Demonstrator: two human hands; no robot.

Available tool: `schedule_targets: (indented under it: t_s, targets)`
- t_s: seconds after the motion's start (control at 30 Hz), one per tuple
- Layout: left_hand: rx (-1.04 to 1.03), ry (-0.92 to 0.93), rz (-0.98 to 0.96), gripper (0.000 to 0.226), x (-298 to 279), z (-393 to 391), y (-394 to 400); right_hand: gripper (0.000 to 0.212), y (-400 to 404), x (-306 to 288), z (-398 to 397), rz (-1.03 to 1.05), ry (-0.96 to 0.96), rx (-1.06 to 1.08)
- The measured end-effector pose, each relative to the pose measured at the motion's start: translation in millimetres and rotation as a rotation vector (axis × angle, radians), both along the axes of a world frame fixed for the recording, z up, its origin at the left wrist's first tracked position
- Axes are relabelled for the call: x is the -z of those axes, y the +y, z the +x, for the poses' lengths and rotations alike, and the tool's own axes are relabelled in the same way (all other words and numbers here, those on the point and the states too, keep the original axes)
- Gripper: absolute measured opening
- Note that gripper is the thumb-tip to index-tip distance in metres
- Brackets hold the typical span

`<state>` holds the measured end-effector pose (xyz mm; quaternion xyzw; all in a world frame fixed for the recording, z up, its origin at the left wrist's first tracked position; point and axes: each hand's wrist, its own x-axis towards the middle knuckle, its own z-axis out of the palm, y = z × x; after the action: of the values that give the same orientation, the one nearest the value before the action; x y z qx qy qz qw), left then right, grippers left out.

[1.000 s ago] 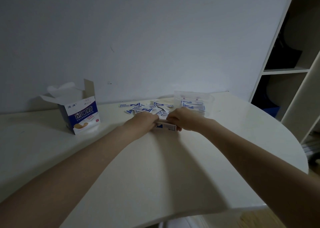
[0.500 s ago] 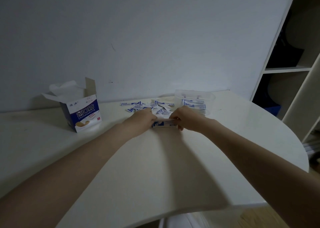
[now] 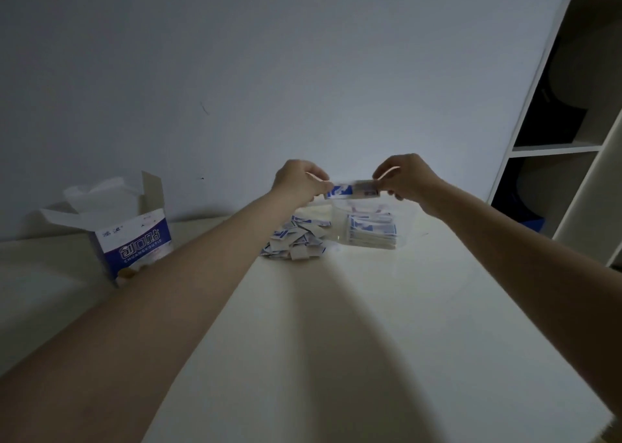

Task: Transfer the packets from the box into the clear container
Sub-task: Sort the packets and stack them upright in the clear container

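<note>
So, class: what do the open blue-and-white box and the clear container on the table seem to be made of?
The open blue-and-white box looks like thin printed cardboard, matt: its flaps stand creased and folded. The clear container looks like transparent plastic, probably rigid: stacked packets show through its wall.

The near and middle span of the white table (image 3: 353, 341) offers open passage. At the far edge, loose packets (image 3: 294, 242) lie heaped just beside the clear container (image 3: 372, 230), which holds a stack. An opened box (image 3: 131, 237) stands far left, flaps raised. The wall closes the rear; a shelving unit (image 3: 572, 146) bounds the right.
</note>
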<state>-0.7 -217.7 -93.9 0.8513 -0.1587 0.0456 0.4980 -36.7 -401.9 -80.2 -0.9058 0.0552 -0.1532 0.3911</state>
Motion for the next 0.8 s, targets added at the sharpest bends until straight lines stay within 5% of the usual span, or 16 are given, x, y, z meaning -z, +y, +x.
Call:
schedule_targets:
  t_s: [0.17, 0.37, 0.5, 0.8]
  targets:
    - [-0.056, -0.024, 0.279, 0.031, -5.9, 20.3, -48.3, 0.007, -19.3, 2.3, 12.3, -0.133, 0.131, 0.195]
    - [-0.047, -0.061, 0.723, 0.024, 12.5, 36.2, -74.3, 0.023, -20.0, 27.9, 24.6, -0.352, 0.239, 0.256]
    - [-0.051, -0.098, 0.860, 0.004, 14.6, 35.2, -78.5, 0.020, -16.5, 32.0, 23.5, -0.418, 0.246, 0.252]
    - [-0.040, -0.229, 1.067, 0.030, 14.1, 28.8, -82.9, 0.012, -13.4, 26.7, 23.9, -0.540, 0.302, 0.198]
